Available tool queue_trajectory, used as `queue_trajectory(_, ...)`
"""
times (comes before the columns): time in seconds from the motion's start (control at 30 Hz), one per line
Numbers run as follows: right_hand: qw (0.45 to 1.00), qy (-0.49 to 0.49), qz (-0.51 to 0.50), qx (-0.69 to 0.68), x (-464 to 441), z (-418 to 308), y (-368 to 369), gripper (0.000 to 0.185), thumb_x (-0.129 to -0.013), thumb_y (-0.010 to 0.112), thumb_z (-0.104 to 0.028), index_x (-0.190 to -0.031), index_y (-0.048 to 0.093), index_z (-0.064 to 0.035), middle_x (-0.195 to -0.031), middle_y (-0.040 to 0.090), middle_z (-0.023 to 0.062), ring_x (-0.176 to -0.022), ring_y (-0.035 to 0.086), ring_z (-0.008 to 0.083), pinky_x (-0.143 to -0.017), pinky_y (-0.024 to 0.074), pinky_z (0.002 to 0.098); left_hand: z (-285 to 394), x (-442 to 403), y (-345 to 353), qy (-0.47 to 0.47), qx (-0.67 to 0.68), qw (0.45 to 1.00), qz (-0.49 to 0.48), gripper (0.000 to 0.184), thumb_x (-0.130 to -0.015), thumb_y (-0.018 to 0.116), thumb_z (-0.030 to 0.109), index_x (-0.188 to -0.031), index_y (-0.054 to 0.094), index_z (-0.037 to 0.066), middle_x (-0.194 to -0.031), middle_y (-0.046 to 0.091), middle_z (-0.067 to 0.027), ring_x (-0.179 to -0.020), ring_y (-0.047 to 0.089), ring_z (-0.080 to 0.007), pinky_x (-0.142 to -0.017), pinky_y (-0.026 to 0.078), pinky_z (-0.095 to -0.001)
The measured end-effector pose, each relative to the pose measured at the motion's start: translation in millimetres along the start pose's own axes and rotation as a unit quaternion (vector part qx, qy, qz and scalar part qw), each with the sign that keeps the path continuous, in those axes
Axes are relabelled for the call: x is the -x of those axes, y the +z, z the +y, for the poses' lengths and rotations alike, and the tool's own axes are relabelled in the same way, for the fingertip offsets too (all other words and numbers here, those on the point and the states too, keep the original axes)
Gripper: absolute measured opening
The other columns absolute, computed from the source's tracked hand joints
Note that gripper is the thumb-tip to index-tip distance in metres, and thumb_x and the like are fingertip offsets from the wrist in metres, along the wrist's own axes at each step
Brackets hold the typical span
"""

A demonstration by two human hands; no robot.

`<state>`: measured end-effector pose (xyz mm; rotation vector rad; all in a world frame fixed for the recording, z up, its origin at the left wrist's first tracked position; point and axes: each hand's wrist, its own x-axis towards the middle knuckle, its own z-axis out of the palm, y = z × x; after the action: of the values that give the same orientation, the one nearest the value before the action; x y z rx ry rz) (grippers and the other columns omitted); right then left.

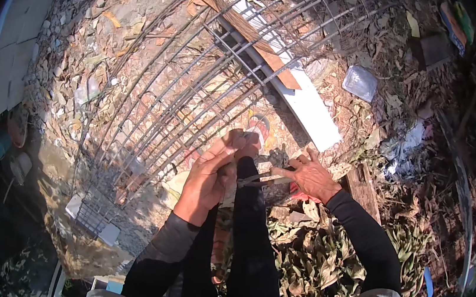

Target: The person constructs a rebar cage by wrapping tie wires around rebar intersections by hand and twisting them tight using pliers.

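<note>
My left hand [205, 181] is raised beside the steel rebar cage [190, 77], at the cage's near right side. Its fingers are bent together towards a bare foot, and what they pinch, if anything, is too small to make out. My right hand [313, 178] is closed round a long two-handled metal tool that looks like pincers [264, 180]. The tool points left across my black-clothed leg [251, 233], its slim end near my left wrist. Black sleeves cover both forearms. The cage lies tilted, its bars running from upper right to lower left.
Under the cage's upper part lie a white board [313, 113] and a brown wooden strip [268, 51]. A clear plastic container [360, 83] rests on leaf-strewn, stony ground. Dry leaves [318, 265] pile up at lower right. Pale blocks [2, 60] line the left edge.
</note>
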<state>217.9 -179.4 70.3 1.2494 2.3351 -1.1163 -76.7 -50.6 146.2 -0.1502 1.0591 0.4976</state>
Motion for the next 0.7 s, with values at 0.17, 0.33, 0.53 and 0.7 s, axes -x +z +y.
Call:
queue_trajectory(0.17, 0.954, 0.188, 0.04, -0.232, 20.5, 22.8, 28.3, 0.064, -0.098, 0.065, -0.021, -0.158, 0.045, -0.0311, -0.102, 0.062, 0.0193, -0.092, 0.065, 0.043, -0.082, 0.0555, 0.0478, 7.5, 39.1, 23.1, 0.045, -0.235, 0.971, 0.018, 0.046, -0.103, 0.059, 0.01, -0.148, 0.054, -0.001, -0.114, 0.071, -0.0072, -0.055, 0.045, -0.0034, -0.049, 0.034, -0.0192)
queue_trajectory(0.33, 0.859, 0.403, 0.284, -0.14, 3.4, 68.0, 38.7, 0.061, -0.102, 0.066, -0.039, -0.158, 0.047, -0.0247, -0.107, 0.056, 0.0223, -0.085, 0.065, 0.0404, -0.073, 0.0522, 0.0508, -31.5, 55.9, -28.2, 0.015, -0.24, 0.969, 0.064, 0.038, -0.106, 0.057, 0.014, -0.139, 0.062, -0.004, -0.106, 0.071, -0.0052, -0.051, 0.043, -0.0017, -0.044, 0.028, -0.0182)
queue_trajectory(0.53, 0.854, 0.446, 0.262, 0.058, -28.2, 76.2, 34.8, 0.064, -0.103, 0.061, -0.044, -0.159, 0.044, -0.0192, -0.127, 0.056, 0.0202, -0.124, 0.053, 0.0402, -0.096, 0.0447, 0.055, -33.4, 53.4, -29.0, -0.012, -0.189, 0.974, 0.123, 0.032, -0.105, 0.061, 0.017, -0.131, 0.064, -0.002, -0.1, 0.068, -0.0021, -0.051, 0.041, -0.0002, -0.043, 0.028, -0.0169)
queue_trajectory(0.7, 0.849, 0.255, 0.242, -0.395, -38.8, -42.8, -0.4, 0.055, -0.104, 0.062, -0.032, -0.152, 0.05, -0.0076, -0.141, 0.057, 0.0197, -0.124, 0.059, 0.0327, -0.101, 0.0465, 0.0447, -38.1, 51.6, -34.6, -0.057, -0.043, 0.989, 0.132, 0.022, -0.105, 0.064, 0.02, -0.122, 0.068, 0.006, -0.077, 0.06, 0.0028, -0.049, 0.041, -0.0016, -0.041, 0.027, -0.0197)
